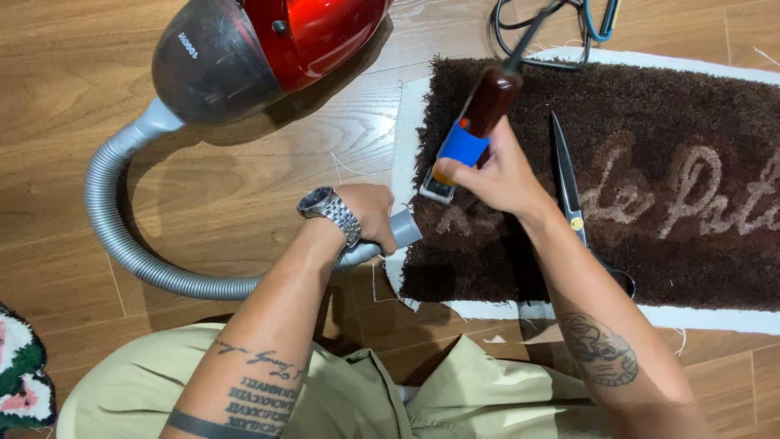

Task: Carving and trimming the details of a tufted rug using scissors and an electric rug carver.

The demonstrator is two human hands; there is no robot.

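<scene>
**A:** What is held in each hand, and where do the tools lie relative to one another?

**B:** The right hand (497,172) is wrapped around an electric clipper (475,130); its fingers are clamped on the blue-banded lower part of the body. The left hand (367,213) is closed on the grey nozzle (400,229) of a vacuum hose (122,236), with a metal wristwatch (329,210) worn just behind it. The nozzle mouth is seen just left of and nearer than the clipper head, almost touching the rug's left edge.

**A:** How is the clipper's long axis oriented?

**B:** It is tilted, running from the cord end at far right down to the metal blade head at near left. The blade is set on the pile just inside the left edge of the brown rug (650,106), beside the start of the paler lettering. The left hand is the nearer of the two to that edge.

**A:** What materials and shapes are shown?

**B:** The rug is a shaggy dark-brown tufted pile on a white cloth backing, whose border is frayed with loose threads. The hose is ribbed grey plastic, curved back to a glossy red canister vacuum (260,49). Long steel scissors (573,191) are laid on the pile just right of the right wrist, blades pointing far. Everything rests on a wood-plank floor (195,195).
</scene>
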